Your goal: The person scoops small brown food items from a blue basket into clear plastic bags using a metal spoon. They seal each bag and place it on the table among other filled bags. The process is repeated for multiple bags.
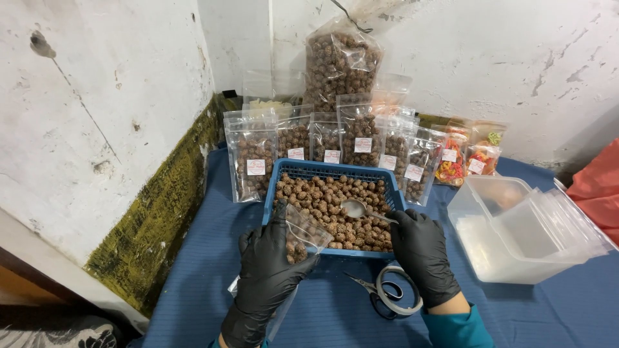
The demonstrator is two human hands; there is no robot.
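The left hand (267, 277) grips a small clear pouch (302, 237), mouth open toward the blue basket (335, 173) of brown snack balls (329, 200) mid-table. Just right, the right hand (420, 254) pinches a spoon (361, 209), bowl pointing left over the balls.

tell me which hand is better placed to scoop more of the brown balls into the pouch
Right, probably. The right hand holds the metal spoon, whose bowl rests on the balls in the blue basket. The left hand is occupied holding the clear pouch open at the basket's near edge.
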